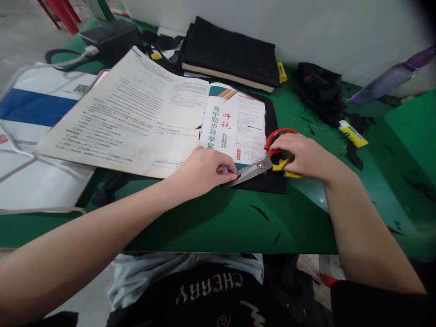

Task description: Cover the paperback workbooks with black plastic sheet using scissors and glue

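My right hand (303, 154) grips scissors (260, 167) by their red and yellow handles. Their blades point left, toward the fingertips of my left hand (207, 168). Those fingers are pinched together on a bit of the black sheet (269, 185) near the blade tips; the exact grip is partly hidden. Black margins of that sheet show to the right of and below an open book (163, 150). The book's left page is lifted and curved, and a white printed page (250, 116) with a green and orange corner is on its right side.
Behind the book lies a black-covered book (231, 54). Black scraps (260, 212) are scattered over the green table (221, 222). To the right are a glue stick (354, 133), a crumpled black bundle (318, 88) and a purple bottle (383, 79). A black box (111, 38) with a cable stands back left.
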`<move>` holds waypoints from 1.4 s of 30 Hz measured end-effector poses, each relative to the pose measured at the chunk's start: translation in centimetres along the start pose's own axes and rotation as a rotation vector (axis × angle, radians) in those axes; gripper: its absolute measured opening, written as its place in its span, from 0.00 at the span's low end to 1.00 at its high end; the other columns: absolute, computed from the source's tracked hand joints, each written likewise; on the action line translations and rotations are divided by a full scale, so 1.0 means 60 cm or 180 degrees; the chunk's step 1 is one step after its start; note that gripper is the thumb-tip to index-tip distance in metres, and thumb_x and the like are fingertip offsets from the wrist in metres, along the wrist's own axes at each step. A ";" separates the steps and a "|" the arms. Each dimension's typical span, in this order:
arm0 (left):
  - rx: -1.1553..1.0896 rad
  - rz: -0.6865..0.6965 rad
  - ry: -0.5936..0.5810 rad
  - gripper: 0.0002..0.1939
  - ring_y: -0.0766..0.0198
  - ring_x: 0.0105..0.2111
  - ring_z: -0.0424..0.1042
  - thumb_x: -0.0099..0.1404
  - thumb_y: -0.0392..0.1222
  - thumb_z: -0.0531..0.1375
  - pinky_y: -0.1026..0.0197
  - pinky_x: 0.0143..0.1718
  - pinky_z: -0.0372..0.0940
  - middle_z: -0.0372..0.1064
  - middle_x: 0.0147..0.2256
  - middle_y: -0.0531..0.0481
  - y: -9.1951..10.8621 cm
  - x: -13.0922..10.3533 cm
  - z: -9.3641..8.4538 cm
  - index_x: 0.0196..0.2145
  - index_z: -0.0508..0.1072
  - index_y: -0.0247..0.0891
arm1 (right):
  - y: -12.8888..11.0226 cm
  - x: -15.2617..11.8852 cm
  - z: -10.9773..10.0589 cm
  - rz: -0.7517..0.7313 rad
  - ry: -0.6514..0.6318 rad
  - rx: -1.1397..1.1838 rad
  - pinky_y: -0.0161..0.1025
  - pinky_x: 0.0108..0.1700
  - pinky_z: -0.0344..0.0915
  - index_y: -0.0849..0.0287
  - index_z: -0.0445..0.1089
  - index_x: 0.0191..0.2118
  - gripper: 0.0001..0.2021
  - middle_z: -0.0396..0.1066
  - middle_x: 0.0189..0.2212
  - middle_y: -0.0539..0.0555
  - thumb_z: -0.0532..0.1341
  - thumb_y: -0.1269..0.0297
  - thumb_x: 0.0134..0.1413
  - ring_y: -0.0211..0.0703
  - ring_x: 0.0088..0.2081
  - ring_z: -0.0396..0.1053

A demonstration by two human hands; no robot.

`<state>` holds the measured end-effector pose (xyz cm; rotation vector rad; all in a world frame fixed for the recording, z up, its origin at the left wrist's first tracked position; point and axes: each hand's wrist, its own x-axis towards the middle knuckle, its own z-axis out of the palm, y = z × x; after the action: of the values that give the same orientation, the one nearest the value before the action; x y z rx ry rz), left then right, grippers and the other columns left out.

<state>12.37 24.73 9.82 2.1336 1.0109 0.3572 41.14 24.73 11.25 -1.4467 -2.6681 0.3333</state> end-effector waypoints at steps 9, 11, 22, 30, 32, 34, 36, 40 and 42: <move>-0.0028 0.0003 -0.0059 0.06 0.69 0.24 0.66 0.60 0.43 0.61 0.63 0.32 0.62 0.75 0.30 0.54 0.001 0.001 0.000 0.29 0.79 0.43 | 0.002 0.000 0.002 -0.0033 -0.0001 -0.0026 0.45 0.45 0.65 0.52 0.70 0.39 0.18 0.73 0.43 0.50 0.57 0.73 0.38 0.49 0.47 0.69; -0.0038 0.0001 -0.0085 0.06 0.69 0.25 0.67 0.60 0.42 0.61 0.63 0.32 0.62 0.75 0.30 0.54 0.002 0.000 -0.001 0.28 0.78 0.43 | 0.003 0.000 0.002 -0.0042 0.0004 -0.0020 0.45 0.45 0.65 0.52 0.70 0.39 0.18 0.73 0.43 0.50 0.57 0.73 0.38 0.49 0.46 0.69; -0.0060 -0.0017 -0.0084 0.07 0.69 0.26 0.68 0.60 0.44 0.61 0.64 0.33 0.62 0.76 0.31 0.53 0.001 0.000 -0.003 0.31 0.79 0.43 | -0.003 0.001 0.000 0.0111 -0.0046 0.0005 0.44 0.42 0.65 0.52 0.71 0.38 0.18 0.73 0.43 0.50 0.56 0.73 0.36 0.48 0.44 0.70; -0.0124 -0.0021 -0.0074 0.07 0.70 0.24 0.66 0.60 0.44 0.61 0.64 0.31 0.61 0.75 0.29 0.53 0.002 0.000 -0.004 0.31 0.79 0.42 | -0.005 0.001 0.000 0.0105 -0.0030 -0.0008 0.42 0.42 0.65 0.53 0.70 0.37 0.18 0.72 0.43 0.50 0.56 0.74 0.36 0.47 0.43 0.69; -0.0144 -0.0021 -0.0068 0.07 0.70 0.24 0.66 0.60 0.45 0.61 0.64 0.31 0.61 0.75 0.29 0.53 0.001 0.000 -0.004 0.31 0.79 0.42 | -0.004 0.001 0.001 0.0099 -0.0029 -0.0016 0.42 0.42 0.65 0.53 0.70 0.37 0.18 0.72 0.43 0.50 0.56 0.74 0.36 0.46 0.43 0.69; -0.0156 -0.0025 -0.0065 0.07 0.70 0.23 0.66 0.60 0.45 0.61 0.64 0.31 0.61 0.75 0.29 0.54 0.001 -0.001 -0.004 0.30 0.79 0.42 | -0.003 0.001 0.002 0.0093 -0.0006 -0.0037 0.42 0.41 0.65 0.53 0.70 0.37 0.18 0.72 0.42 0.50 0.56 0.74 0.36 0.46 0.42 0.69; -0.0166 -0.0031 -0.0066 0.07 0.71 0.23 0.65 0.60 0.45 0.61 0.65 0.30 0.61 0.75 0.29 0.54 0.000 -0.001 -0.005 0.30 0.79 0.42 | -0.002 0.000 0.003 0.0077 0.0028 -0.0063 0.42 0.40 0.65 0.53 0.70 0.38 0.18 0.72 0.42 0.50 0.56 0.74 0.36 0.46 0.42 0.69; -0.0172 -0.0052 -0.0062 0.07 0.71 0.22 0.62 0.60 0.45 0.62 0.65 0.28 0.60 0.74 0.27 0.54 0.000 -0.001 -0.005 0.30 0.79 0.42 | -0.001 0.000 0.004 0.0106 0.0030 -0.0090 0.41 0.39 0.65 0.53 0.71 0.37 0.17 0.73 0.41 0.50 0.56 0.73 0.37 0.46 0.41 0.70; -0.0187 -0.0069 -0.0063 0.07 0.71 0.21 0.61 0.59 0.45 0.62 0.64 0.27 0.59 0.73 0.26 0.54 0.000 -0.001 -0.005 0.31 0.79 0.42 | -0.002 0.000 0.004 0.0132 0.0025 -0.0107 0.41 0.38 0.65 0.52 0.71 0.36 0.17 0.73 0.41 0.49 0.56 0.73 0.36 0.45 0.40 0.70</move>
<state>12.17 24.85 10.03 2.0683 0.9998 0.3503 41.02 24.63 11.03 -1.5113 -2.6532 0.2868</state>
